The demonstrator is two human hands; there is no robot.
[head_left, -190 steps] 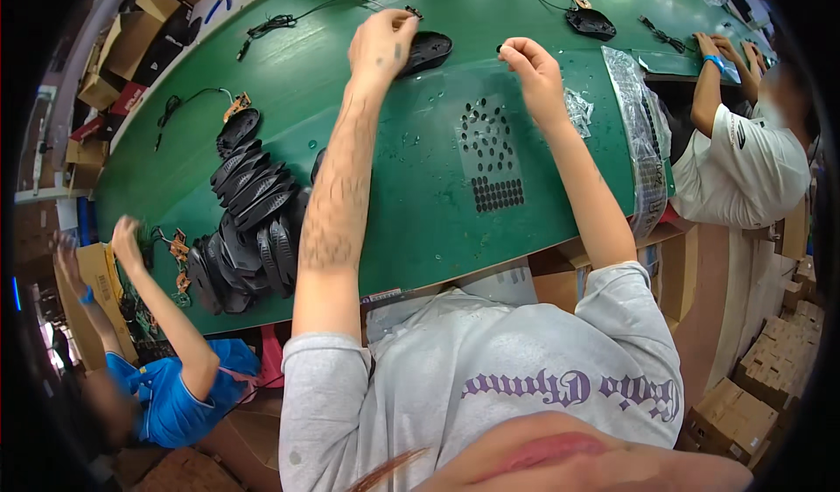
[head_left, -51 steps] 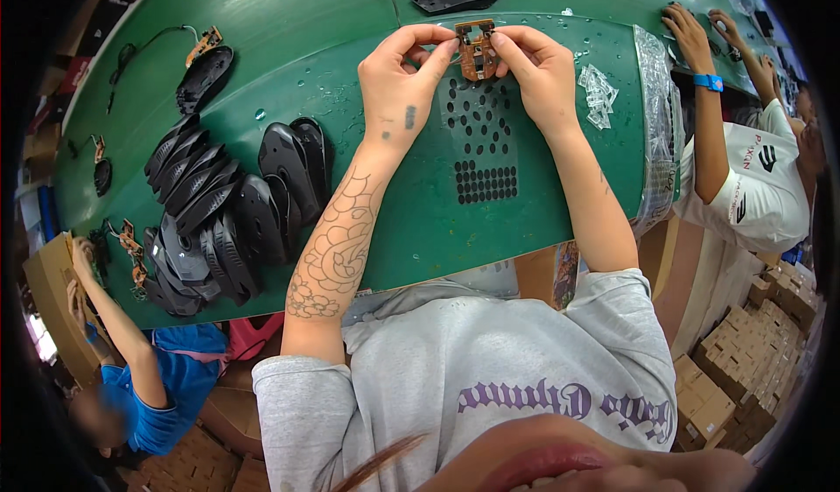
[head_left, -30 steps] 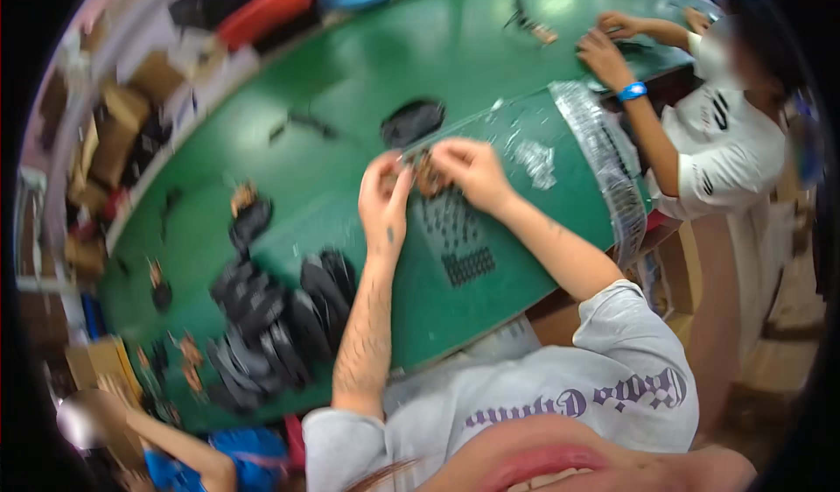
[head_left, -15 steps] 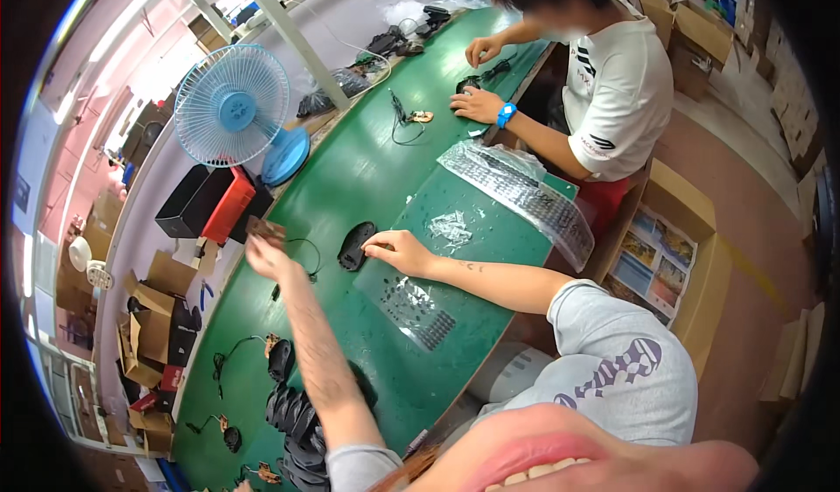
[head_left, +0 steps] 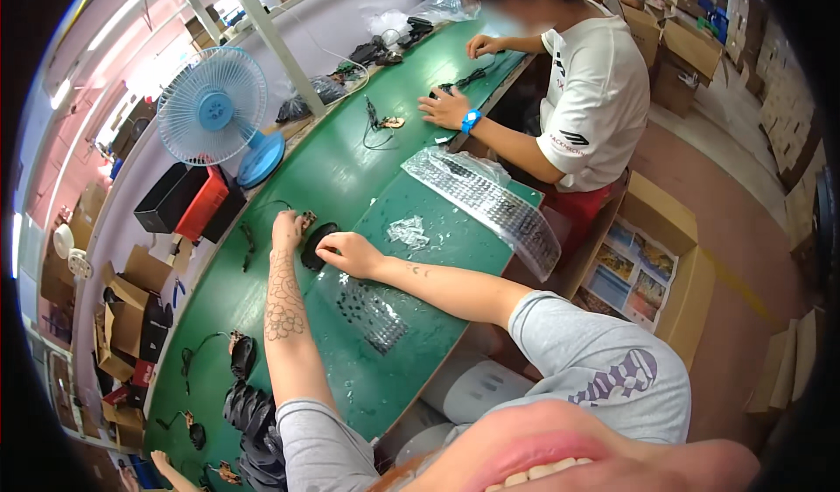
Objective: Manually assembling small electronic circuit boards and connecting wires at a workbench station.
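Your left hand [head_left: 287, 228] is pinching a small brown piece [head_left: 307, 221]. Your right hand [head_left: 343, 251] is pressing curled fingers on the black oval pad [head_left: 315, 245].

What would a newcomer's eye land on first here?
Probably the long green table, running diagonally, with both hands meeting mid-table: the left hand and right hand on a black oval pad. Next, the blue fan at the far edge.

Bare green bench [head_left: 350, 168] lay open beyond both hands, up to the blue table fan [head_left: 214, 111]. To the right a crinkled clear plastic sheet [head_left: 490, 203] blocked the bench edge. Nearer, a clear sheet of small black parts [head_left: 372, 312] covered the surface, and stacked black sole-shaped pieces [head_left: 249, 409] crowded the left.
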